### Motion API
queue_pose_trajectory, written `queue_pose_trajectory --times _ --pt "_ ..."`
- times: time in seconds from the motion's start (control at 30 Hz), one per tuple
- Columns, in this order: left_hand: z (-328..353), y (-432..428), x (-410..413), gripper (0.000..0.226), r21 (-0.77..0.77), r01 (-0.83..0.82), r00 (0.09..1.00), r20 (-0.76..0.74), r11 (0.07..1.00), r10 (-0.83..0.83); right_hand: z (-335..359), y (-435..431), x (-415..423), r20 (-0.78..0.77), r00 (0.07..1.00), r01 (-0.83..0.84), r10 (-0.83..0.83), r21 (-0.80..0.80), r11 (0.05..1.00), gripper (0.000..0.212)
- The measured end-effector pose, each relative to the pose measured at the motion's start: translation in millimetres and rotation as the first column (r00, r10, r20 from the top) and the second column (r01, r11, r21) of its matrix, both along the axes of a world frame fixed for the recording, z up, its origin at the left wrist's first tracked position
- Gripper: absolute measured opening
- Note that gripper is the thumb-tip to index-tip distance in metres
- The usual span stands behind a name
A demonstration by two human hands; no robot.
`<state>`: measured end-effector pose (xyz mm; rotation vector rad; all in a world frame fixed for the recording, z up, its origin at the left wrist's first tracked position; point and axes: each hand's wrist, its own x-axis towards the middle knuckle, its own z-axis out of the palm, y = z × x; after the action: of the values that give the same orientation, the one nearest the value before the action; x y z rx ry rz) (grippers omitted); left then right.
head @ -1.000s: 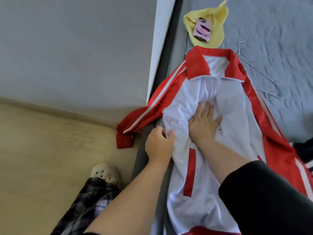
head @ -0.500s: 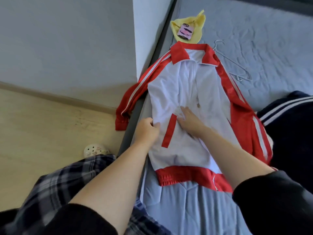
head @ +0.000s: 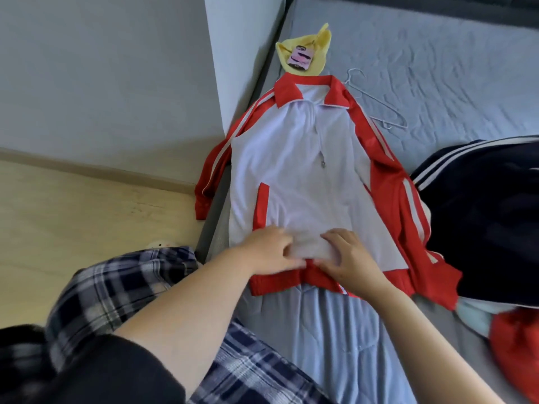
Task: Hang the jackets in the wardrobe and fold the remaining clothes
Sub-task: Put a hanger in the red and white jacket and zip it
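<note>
A red and white zip jacket (head: 294,170) lies face up on the bed, collar at the far end, its left sleeve hanging over the bed's edge. Both my hands sit at its lower front, just above the red hem. My left hand (head: 268,250) and my right hand (head: 351,256) face each other with bent fingers and pinch the white fabric at the zip's bottom end. The image is blurred there. A white wire hanger (head: 376,103) lies on the bed to the right of the collar.
A dark navy jacket with white stripes (head: 481,217) is heaped at the right, with a red garment (head: 516,348) nearer me. A yellow cloth with a pink tag (head: 306,51) lies beyond the collar. A wall corner (head: 233,68) and wooden floor (head: 73,214) lie left of the bed.
Both hands slid down the jacket's front from the chest to the hem. The view pulled back, and the whole jacket and the navy jacket came into sight.
</note>
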<state>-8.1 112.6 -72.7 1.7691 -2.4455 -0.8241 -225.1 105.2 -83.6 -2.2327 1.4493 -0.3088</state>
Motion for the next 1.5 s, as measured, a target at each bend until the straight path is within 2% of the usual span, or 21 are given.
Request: queue_pose_trajectory --times 0.07,0.1,0.13,0.2,0.3,0.4,0.47,0.5,0.57,0.63,0.7,0.77,0.83,0.9,1.0,1.07,1.13,1.2,1.3,1.4,1.5 --pt "-11.4 10.3 -8.7 0.084 0.081 0.138 0.953 0.259 0.987 -0.155 -7.5 4.2 -11.0 -0.144 0.984 -0.081 0.104 0.16 0.984 0.109" --pt "-14.9 13.7 -11.4 0.094 0.067 0.169 0.919 0.351 0.983 -0.181 -12.3 5.5 -14.1 -0.249 0.954 -0.115 0.166 0.206 0.972 0.122" --pt "-15.9 16.4 -13.6 0.096 0.033 0.18 0.895 0.409 0.983 -0.177 -16.2 6.4 -14.7 -0.34 0.916 -0.145 0.213 0.214 0.966 0.127" --pt "-16.3 17.8 -16.6 0.081 -0.054 0.166 0.885 0.449 0.985 -0.124 -20.1 7.7 -9.8 -0.41 0.885 -0.165 0.223 0.171 0.971 0.121" --pt "-9.9 11.8 -11.7 0.05 -0.13 0.008 0.964 0.265 0.991 0.027 -12.3 4.7 1.3 -0.283 0.955 -0.096 0.09 -0.006 0.995 0.083" --pt "2.1 -1.0 15.3 0.02 0.038 -0.277 0.96 -0.021 0.96 0.278 0.0 2.3 9.1 -0.139 0.987 0.056 -0.082 -0.184 0.981 0.065" --pt "5.6 -6.6 36.6 0.026 0.165 -0.357 0.913 -0.149 0.92 0.381 4.3 3.7 15.5 -0.068 0.988 0.109 -0.142 -0.355 0.929 0.059" --pt "7.7 -7.0 43.1 0.03 0.16 -0.373 0.897 -0.191 0.914 0.399 6.0 5.0 18.9 -0.053 0.987 0.118 -0.153 -0.417 0.901 0.057" --pt "9.3 -7.5 47.3 0.026 -0.062 -0.355 0.922 -0.19 0.933 0.338 7.8 6.3 23.2 -0.03 0.989 0.115 -0.147 -0.481 0.869 0.052" --pt "10.9 -7.8 44.0 0.025 -0.271 -0.252 0.967 -0.105 0.929 0.232 9.1 5.5 23.8 0.025 0.992 0.119 -0.121 -0.481 0.868 0.051" --pt "18.3 -7.5 38.3 0.019 -0.349 -0.225 0.974 -0.093 0.91 0.206 12.4 3.7 23.2 0.072 0.991 0.136 -0.116 -0.444 0.886 0.05" --pt "28.4 -8.3 35.4 0.016 -0.349 -0.306 0.951 -0.159 0.886 0.265 17.4 2.6 21.1 0.07 0.986 0.165 -0.149 -0.355 0.92 0.04" --pt "37.5 -10.7 36.8 0.018 -0.208 -0.369 0.929 -0.123 0.906 0.35 19.7 1.0 17.0 0.026 0.99 0.143 -0.141 -0.24 0.96 0.025" --pt "42.9 -13.0 42.1 0.014 0.105 -0.349 0.937 0.059 0.931 0.345 23.5 -4.8 12.7 -0.019 0.999 0.042 -0.043 -0.03 0.999 0.021" --pt "41.9 -12.1 49.6 0.026 0.432 -0.202 0.916 0.4 0.879 0.014 34.1 -17.1 13.0 -0.069 0.978 -0.162 0.195 0.327 0.931 0.021" --pt "38.1 -8.3 50.1 0.031 0.532 -0.131 0.869 0.468 0.837 -0.161 34.8 -18.4 20.4 -0.122 0.936 -0.248 0.329 0.432 0.867 0.014" --pt "29.7 -6.3 49.8 0.038 0.542 -0.123 0.889 0.433 0.831 -0.151 25.2 -14.6 30.2 -0.183 0.936 -0.217 0.299 0.368 0.904 0.018" --pt "24.3 -4.7 45.3 0.039 0.462 -0.107 0.947 0.316 0.88 -0.051 16.4 -8.7 36.9 -0.191 0.975 -0.081 0.114 0.176 0.981 0.023" --pt "17.9 -1.6 28.9 0.015 0.277 -0.084 0.994 0.086 0.957 0.063 10.1 1.4 38.3 -0.073 0.992 0.093 -0.101 -0.111 0.989 0.016" --pt "18.1 -1.1 12.3 0.011 0.103 -0.064 0.998 -0.02 0.993 0.067 4.3 13.5 28.5 0.04 0.999 0.013 0.0 -0.33 0.944 0.016" --pt "17.9 2.7 -0.4 0.008 -0.008 0.032 0.999 -0.034 0.999 -0.032 2.3 21.2 3.1 -0.138 0.982 -0.168 0.127 -0.348 0.922 0.023"
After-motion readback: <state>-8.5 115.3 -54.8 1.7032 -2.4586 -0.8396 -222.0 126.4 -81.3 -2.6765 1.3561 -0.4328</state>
